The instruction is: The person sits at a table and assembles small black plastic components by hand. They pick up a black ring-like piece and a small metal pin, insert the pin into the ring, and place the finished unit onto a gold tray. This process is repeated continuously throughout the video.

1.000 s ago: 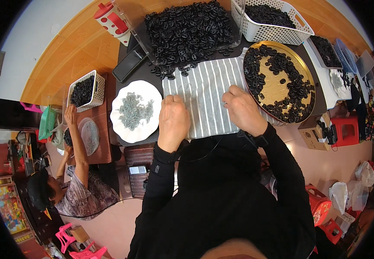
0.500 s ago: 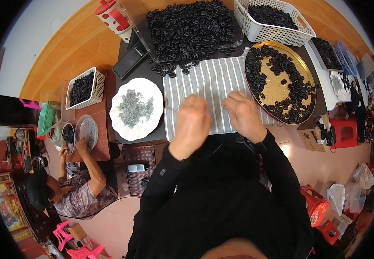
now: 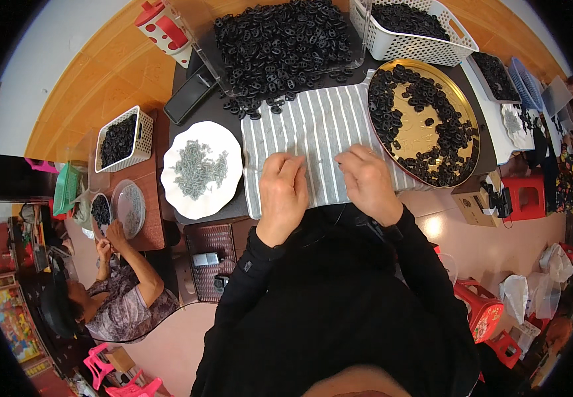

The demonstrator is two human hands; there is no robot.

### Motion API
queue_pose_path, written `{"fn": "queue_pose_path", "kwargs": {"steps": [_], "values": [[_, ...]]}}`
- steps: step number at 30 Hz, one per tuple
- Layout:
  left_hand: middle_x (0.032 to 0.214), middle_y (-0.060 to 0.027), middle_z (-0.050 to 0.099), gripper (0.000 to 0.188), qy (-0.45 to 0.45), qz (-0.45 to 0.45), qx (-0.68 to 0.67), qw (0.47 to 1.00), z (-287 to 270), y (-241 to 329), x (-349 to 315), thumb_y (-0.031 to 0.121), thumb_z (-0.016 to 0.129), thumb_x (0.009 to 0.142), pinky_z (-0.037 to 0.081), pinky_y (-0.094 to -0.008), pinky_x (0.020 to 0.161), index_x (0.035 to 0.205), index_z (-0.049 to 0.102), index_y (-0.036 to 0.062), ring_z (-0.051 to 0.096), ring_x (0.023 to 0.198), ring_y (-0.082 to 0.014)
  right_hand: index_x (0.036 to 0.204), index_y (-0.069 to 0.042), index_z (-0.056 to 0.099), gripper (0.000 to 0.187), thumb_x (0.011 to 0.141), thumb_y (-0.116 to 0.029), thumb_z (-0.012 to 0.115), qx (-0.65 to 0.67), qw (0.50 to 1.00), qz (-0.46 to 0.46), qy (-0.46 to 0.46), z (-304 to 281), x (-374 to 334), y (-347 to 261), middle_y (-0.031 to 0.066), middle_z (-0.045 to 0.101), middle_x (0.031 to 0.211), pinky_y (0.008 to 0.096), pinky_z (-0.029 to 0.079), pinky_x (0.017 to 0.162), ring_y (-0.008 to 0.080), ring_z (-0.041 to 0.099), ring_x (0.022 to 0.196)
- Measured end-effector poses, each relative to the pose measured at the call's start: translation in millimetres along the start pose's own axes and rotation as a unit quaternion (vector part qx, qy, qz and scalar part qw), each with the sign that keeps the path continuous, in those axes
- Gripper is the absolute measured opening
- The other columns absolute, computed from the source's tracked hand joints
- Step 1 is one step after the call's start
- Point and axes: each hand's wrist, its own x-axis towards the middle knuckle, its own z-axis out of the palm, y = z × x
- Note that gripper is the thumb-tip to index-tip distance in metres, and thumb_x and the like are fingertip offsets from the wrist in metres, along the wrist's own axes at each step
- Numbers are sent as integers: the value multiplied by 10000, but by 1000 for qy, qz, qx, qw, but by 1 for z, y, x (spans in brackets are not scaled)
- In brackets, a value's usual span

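Over the grey-and-white striped cloth (image 3: pixel 313 126), my left hand (image 3: pixel 284 193) is closed, thumb and fingers drawn together. Whatever it may pinch is too small to make out. A short gap to the right, my right hand (image 3: pixel 370 181) is closed too, fingertips bent down at the cloth, and its contents are hidden. To the left stands a white scalloped plate (image 3: pixel 175 192) holding a pile of small grey-silver pieces (image 3: pixel 197 171). On the right, a round gold tray (image 3: pixel 413 123) carries many small black oval pieces with holes (image 3: pixel 446 139).
Behind the cloth, a clear bin (image 3: pixel 233 86) spills black pieces onto the dark table. Around it are a white basket (image 3: pixel 419 47), a phone (image 3: pixel 190 96) and a red-dotted jug (image 3: pixel 165 30). At a side table on the left, another person (image 3: pixel 121 284) works over bowls.
My left hand has come down and slightly left from its blurred, raised position. My right hand stays close to the cloth. The whole view has shifted a little.
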Motion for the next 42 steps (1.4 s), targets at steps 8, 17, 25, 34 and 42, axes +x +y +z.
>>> {"fn": "queue_pose_path", "kwargs": {"steps": [8,17,25,34,42], "values": [[862,-162,589,136,-46,19,92,995,18,7,9,-1,669,785,487,-450,691,920,682,-13,600,821,-367,928,12,633,143,801,72,609,104,992,60,42,8,1,-4,172,613,834,416,475,653,374,615,762],[870,-162,563,96,-66,41,112,991,24,1,16,-19,614,796,496,-464,699,892,620,-20,593,852,-372,948,0,651,165,809,77,605,133,985,87,66,10,-5,-2,153,613,836,394,474,647,348,611,739],[865,-176,520,118,-115,112,134,978,15,8,18,-54,588,730,504,-453,680,847,585,-36,570,851,-373,974,-20,678,216,810,85,584,107,990,70,64,14,-8,1,142,606,830,394,470,640,336,610,736],[884,-195,583,56,-43,41,31,998,18,-2,20,-47,586,840,494,-456,676,893,600,-38,602,800,-404,1011,-6,666,190,856,73,590,160,977,94,106,13,-7,2,116,578,816,322,434,588,247,569,668],[881,-182,589,35,-53,10,-23,998,17,-8,18,-21,592,864,482,-465,688,898,593,-15,595,817,-401,1000,-4,664,174,869,82,588,259,953,79,137,29,6,-3,84,569,796,272,391,557,157,522,618]]}}
